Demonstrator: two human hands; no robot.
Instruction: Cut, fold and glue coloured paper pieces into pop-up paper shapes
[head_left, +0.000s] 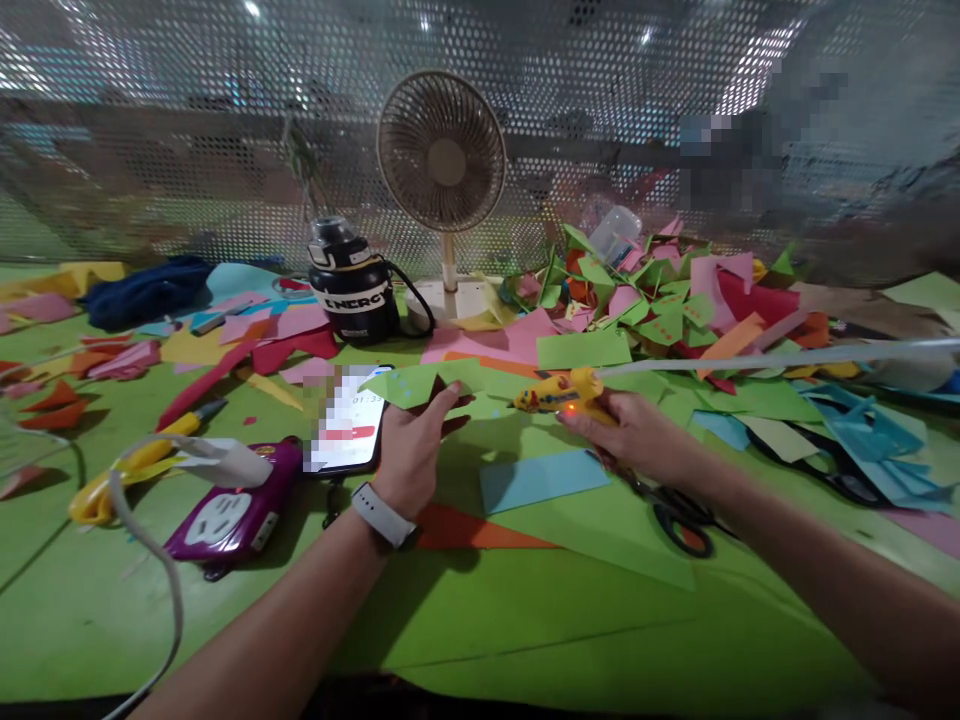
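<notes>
My right hand (619,430) is wrapped round a yellow hot glue gun (559,390), its nozzle pointing left and a small orange light glowing on it. My left hand (412,440), with a pale watch band on the wrist, is closed on a small folded green paper piece (401,388) with blue dots. Part of its fingers is hidden behind the thumb. A short gap separates the nozzle from the left hand. Below the glue gun lies a blue paper strip (544,482) on green paper. Scissors (682,530) lie under the right forearm.
A phone (349,430) and a purple power bank (240,510) are left of my left hand. Behind stand a black bottle (352,295) and a fan (442,150). Cut paper (660,290) is heaped at the back right. A pale cable (787,357) runs to the glue gun.
</notes>
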